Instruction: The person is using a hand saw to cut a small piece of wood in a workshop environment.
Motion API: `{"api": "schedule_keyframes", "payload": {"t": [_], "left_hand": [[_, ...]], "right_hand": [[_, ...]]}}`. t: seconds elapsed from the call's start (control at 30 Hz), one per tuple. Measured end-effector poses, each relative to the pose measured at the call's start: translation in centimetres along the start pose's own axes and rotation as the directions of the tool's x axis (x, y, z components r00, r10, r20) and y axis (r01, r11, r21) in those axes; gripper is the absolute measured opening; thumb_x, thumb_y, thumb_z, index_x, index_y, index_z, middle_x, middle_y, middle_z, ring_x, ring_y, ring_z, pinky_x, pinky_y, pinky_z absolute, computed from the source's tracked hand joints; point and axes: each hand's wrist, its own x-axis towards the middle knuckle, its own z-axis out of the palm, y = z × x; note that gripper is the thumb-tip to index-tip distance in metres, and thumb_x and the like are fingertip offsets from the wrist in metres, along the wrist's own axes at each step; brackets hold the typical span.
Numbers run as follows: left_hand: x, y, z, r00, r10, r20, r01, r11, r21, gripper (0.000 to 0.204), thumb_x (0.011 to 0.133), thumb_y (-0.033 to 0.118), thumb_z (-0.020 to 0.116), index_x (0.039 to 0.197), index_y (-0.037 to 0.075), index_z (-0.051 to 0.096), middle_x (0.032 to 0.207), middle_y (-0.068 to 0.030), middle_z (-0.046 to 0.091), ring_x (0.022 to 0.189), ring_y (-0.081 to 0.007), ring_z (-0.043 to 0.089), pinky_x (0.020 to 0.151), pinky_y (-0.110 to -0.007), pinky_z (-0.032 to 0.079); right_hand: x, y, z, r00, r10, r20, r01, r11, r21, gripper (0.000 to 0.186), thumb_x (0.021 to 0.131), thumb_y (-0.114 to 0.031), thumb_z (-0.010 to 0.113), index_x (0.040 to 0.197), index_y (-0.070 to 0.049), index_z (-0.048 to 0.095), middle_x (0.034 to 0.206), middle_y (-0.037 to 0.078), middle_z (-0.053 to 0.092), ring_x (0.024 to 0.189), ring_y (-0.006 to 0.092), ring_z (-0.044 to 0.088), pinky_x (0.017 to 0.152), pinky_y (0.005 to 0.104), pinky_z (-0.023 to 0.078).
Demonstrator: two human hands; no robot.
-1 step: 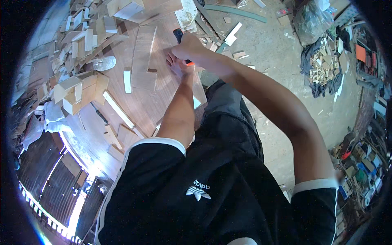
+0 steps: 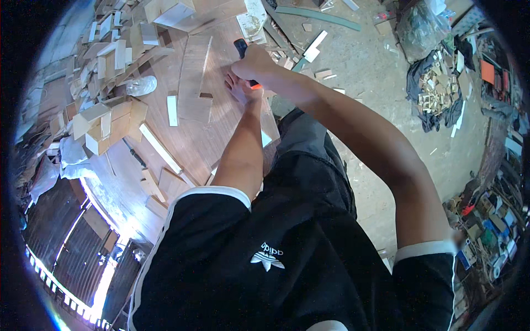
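You are in a woodworking workshop: workbench [image 2: 167, 80], wooden boxes [image 2: 134, 118], pale wood strips [image 2: 160, 147], heaped offcuts [image 2: 439, 95] on the floor [image 2: 381, 74].

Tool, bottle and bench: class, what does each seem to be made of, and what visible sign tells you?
Tool, in the right hand: probably plastic or rubber outside, black with an orange part; the grip hides much.
Bottle: likely plastic, clear and shiny, with bright highlights; glass isn't ruled out.
Bench: apparently wood or wood-look board, smooth-looking, with brown grain-like streaks.
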Motion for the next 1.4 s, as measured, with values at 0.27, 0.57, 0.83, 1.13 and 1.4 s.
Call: {"api": "schedule_keyframes", "payload": {"t": [0.27,0.57,0.83,1.13,1.4], "left_hand": [[0.7,0.3,1.0,0.993,0.118,0.031,-0.121,0.987,0.107,0.033,0.069,0.041,0.058,0.079,0.011,0.064,0.119,-0.0096,0.049,0.108,-0.0330,0.044,0.089,-0.044,0.034],[2.1,3.2,-2.8,0.988,0.148,0.054,-0.157,0.918,0.363,0.023,0.067,0.035,0.061,0.069,0.013,0.063,0.119,-0.0067,0.049,0.107,-0.0319,0.044,0.089,-0.045,0.033],[2.3,2.9,-3.2,0.991,0.080,0.107,-0.115,0.916,0.384,0.028,0.063,0.039,0.067,0.069,0.012,0.064,0.116,-0.0065,0.050,0.108,-0.0315,0.043,0.089,-0.045,0.035],[1.9,1.9,-2.5,0.992,0.101,0.072,-0.119,0.938,0.325,0.045,0.065,0.050,0.065,0.080,0.008,0.068,0.119,-0.0067,0.046,0.109,-0.0338,0.042,0.091,-0.047,0.034],[2.0,4.1,-3.2,0.990,0.034,0.138,-0.077,0.943,0.323,0.049,0.068,0.056,0.061,0.076,0.008,0.067,0.115,-0.0083,0.048,0.108,-0.0339,0.043,0.089,-0.047,0.035]], "right_hand": [[1.8,3.4,-1.1,0.992,0.094,-0.081,-0.057,0.926,0.373,0.011,0.077,-0.004,0.052,0.067,0.001,0.051,0.056,0.009,0.052,0.042,0.0185,0.051,0.036,0.0334,0.038],[-0.6,1.2,-1.7,0.991,0.131,-0.036,-0.097,0.867,0.489,0.009,0.076,-0.003,0.052,0.068,0.000,0.050,0.057,0.009,0.052,0.044,0.0182,0.051,0.037,0.0340,0.039],[-1.4,1.7,-0.8,0.995,0.103,-0.009,-0.075,0.778,0.623,0.005,0.077,-0.001,0.050,0.074,-0.002,0.047,0.056,0.008,0.050,0.042,0.0181,0.049,0.037,0.0334,0.038],[-0.5,1.5,-0.5,0.989,0.144,-0.020,-0.089,0.710,0.699,0.006,0.075,0.001,0.051,0.077,-0.002,0.046,0.057,0.008,0.048,0.043,0.0184,0.049,0.037,0.0332,0.039],[0.4,2.8,-0.3,0.987,0.097,-0.131,0.007,0.774,0.633,0.006,0.075,0.003,0.049,0.076,-0.003,0.046,0.056,0.008,0.047,0.043,0.0186,0.048,0.038,0.0341,0.039]]}}
